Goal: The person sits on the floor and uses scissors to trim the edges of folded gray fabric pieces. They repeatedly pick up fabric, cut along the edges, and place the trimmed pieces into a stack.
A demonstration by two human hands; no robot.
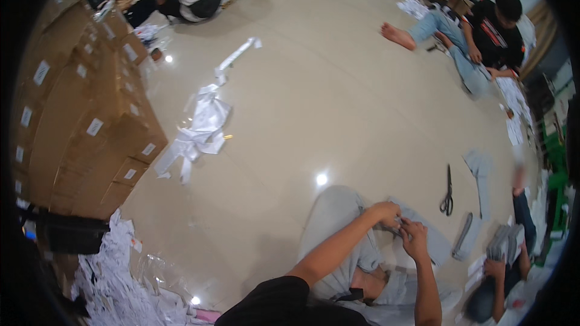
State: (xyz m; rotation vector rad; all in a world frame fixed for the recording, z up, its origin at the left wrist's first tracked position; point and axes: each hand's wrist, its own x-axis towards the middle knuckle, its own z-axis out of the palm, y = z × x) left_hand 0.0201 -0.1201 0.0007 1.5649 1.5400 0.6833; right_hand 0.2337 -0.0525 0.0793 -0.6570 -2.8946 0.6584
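Observation:
Over my crossed legs, my left hand and my right hand meet with fingertips almost touching. Both are closed, pinching what looks like the edge of a grey fabric piece, which spreads on the floor beyond and to the right of them. The exact spot they pinch is small and partly hidden by the fingers. To the right of the fabric lie black-handled scissors, apart from both hands. Further right are a long grey fabric strip and a folded grey fabric piece.
Stacked cardboard boxes rise at the left, above a heap of white scraps. Crumpled white strips lie on the tiled floor. People sit at the far left, far right and near right; the near one holds a grey fabric stack.

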